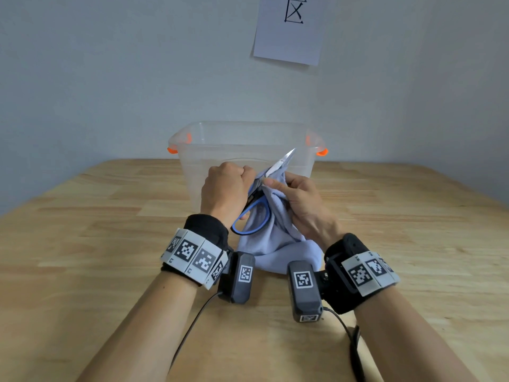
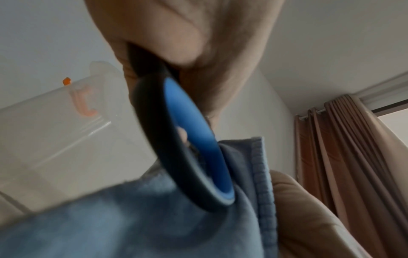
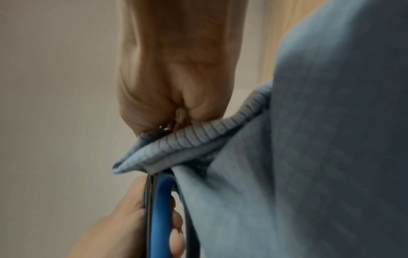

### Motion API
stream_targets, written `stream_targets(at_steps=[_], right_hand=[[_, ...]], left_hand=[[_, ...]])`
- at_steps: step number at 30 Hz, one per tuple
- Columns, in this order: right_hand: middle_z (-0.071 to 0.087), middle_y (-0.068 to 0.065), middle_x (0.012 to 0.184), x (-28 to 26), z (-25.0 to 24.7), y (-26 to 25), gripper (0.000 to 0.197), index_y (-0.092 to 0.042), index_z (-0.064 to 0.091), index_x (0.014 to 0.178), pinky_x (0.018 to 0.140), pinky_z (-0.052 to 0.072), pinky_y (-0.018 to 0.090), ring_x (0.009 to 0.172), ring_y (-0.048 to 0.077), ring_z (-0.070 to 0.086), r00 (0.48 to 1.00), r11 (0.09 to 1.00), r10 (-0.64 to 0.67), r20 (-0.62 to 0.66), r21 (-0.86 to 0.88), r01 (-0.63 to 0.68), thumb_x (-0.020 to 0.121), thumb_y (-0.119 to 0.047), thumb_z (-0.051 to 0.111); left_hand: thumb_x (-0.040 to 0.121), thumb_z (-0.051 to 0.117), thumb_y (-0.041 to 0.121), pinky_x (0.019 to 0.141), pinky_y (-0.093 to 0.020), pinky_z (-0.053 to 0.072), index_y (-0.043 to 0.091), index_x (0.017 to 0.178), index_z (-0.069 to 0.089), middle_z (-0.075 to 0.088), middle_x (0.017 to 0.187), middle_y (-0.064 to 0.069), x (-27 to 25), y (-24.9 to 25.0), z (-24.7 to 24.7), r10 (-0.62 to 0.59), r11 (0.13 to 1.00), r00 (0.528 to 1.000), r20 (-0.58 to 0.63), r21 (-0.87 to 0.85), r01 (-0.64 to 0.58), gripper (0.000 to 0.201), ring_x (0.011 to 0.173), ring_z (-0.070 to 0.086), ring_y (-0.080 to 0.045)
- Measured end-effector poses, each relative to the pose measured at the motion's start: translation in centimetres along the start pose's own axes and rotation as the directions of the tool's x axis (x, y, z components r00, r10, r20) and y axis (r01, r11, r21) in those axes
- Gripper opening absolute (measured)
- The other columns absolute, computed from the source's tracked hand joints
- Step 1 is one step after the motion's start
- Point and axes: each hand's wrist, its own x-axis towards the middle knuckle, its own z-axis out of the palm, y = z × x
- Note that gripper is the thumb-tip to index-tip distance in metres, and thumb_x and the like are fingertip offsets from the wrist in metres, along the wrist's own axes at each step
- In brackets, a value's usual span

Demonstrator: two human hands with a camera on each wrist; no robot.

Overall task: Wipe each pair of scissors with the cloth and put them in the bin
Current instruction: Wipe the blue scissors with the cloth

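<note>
Pale grey walls stand behind a light wooden desk (image 1: 82,244), and a white paper sheet with a black mark (image 1: 290,28) hangs on the wall. At the far middle of the desk sits a clear plastic bin with orange clips (image 1: 190,150).

Just in front of the bin, the left hand (image 1: 224,188) is curled tight round the black and blue handle of the steel scissors (image 1: 281,161). The shiny tips point up toward the bin's near rim. The right hand (image 1: 300,202) pinches a soft light-blue cloth (image 1: 275,244) around the blades, and the rest of the cloth hangs down to the desk.

I think the scissors are stiff, hard and a bit heavy for their size. The metal looks smooth, so it may slip, and the tips are sharp. The thick handle loop is the safe place to hold. The cloth is soft and floppy, so it bends round the blades easily, but the fingers should stay on the flat sides, not the edge.
</note>
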Motion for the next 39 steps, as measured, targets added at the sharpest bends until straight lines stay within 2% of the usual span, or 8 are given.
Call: stream_targets(at_steps=[6,12,19,22,27,32,35,39], right_hand=[[0.062,0.029,0.107,0.1,-1.1,0.2,0.039,0.009,0.068,0.102,0.106,0.042,0.057,0.103,0.038,0.059,0.998,0.996,0.04,0.051,0.076,-0.043,0.079,-0.021,0.075],[0.072,0.022,0.095,-0.1,-1.4,0.1,0.025,0.004,0.069,0.096,0.077,0.059,0.034,0.087,0.029,0.072,0.998,0.939,0.059,0.002,0.34,-0.056,0.1,-0.01,0.049],[0.059,0.03,0.126,0.3,-1.1,0.3,0.03,0.005,0.061,0.115,0.11,0.044,0.046,0.121,0.038,0.058,0.992,0.909,0.122,0.035,0.397,-0.126,0.094,-0.015,0.056],[0.07,0.013,0.098,0.2,-1.0,0.1,0.021,0.0,0.066,0.102,0.087,0.057,0.026,0.093,0.019,0.07,0.988,0.931,0.118,0.095,0.337,-0.143,0.085,-0.01,0.056],[0.067,0.021,0.106,0.1,-0.3,0.3,0.023,0.004,0.065,0.107,0.103,0.05,0.037,0.103,0.03,0.065,0.988,0.967,0.124,0.091,0.21,-0.141,0.088,-0.007,0.063],[0.07,0.012,0.076,0.1,0.4,-0.2,0.017,-0.002,0.069,0.079,0.078,0.056,0.032,0.078,0.021,0.069,0.998,0.992,0.048,-0.028,-0.115,-0.051,0.092,-0.013,0.069],[0.051,-0.008,0.048,0.1,-0.2,-0.7,0.042,-0.006,0.054,0.057,0.054,0.04,0.018,0.051,0.004,0.048,0.998,0.873,-0.05,-0.033,-0.487,0.028,0.095,-0.018,0.066],[0.036,-0.009,0.045,0.4,-0.7,-0.7,0.048,-0.01,0.044,0.053,0.05,0.029,0.02,0.048,0.006,0.032,0.993,0.802,-0.112,-0.022,-0.592,0.078,0.097,-0.016,0.062]], left_hand=[[0.094,0.047,0.018,0.035,-0.021,0.026,0.013,0.043,0.034,0.039,0.043,-0.01,-0.1,0.0,0.1,-0.009,1.0,1.0,-0.005,0.01,0.01,0.053,0.037,0.06,-0.032],[0.093,0.047,0.014,0.031,-0.017,0.024,0.014,0.04,0.031,0.033,0.039,-0.006,0.0,0.0,0.0,-0.016,0.999,0.999,-0.045,-0.034,0.014,0.055,0.036,0.06,-0.032],[0.092,0.048,0.018,0.041,-0.024,0.026,0.011,0.037,0.035,0.037,0.037,-0.005,0.2,-0.1,0.2,-0.024,1.0,0.998,-0.055,-0.009,0.024,0.057,0.038,0.059,-0.032],[0.091,0.048,0.019,0.045,-0.026,0.027,0.014,0.035,0.043,0.036,0.039,-0.007,0.4,-0.3,0.4,-0.016,1.0,0.997,-0.072,-0.007,0.015,0.056,0.043,0.058,-0.037],[0.095,0.049,0.021,0.05,-0.035,0.023,0.013,0.042,0.029,0.03,0.045,-0.008,0.4,-0.1,0.7,0.032,0.997,0.993,-0.116,0.08,-0.023,0.057,0.059,0.035,-0.037],[0.097,0.048,0.022,0.054,-0.035,0.025,0.013,0.046,0.031,0.033,0.048,-0.009,0.5,-0.3,0.9,0.085,0.987,0.99,-0.115,0.147,-0.068,0.055,0.062,0.036,-0.037],[0.095,0.047,0.022,0.052,-0.04,0.038,0.011,0.045,0.033,0.034,0.048,-0.012,0.6,-0.6,0.8,0.074,0.989,0.992,-0.101,0.135,-0.06,0.053,0.059,0.049,-0.045],[0.094,0.048,0.022,0.05,-0.041,0.046,0.01,0.043,0.034,0.037,0.046,-0.013,0.5,-0.8,0.9,0.052,0.995,0.995,-0.083,0.085,-0.045,0.054,0.054,0.058,-0.045]])
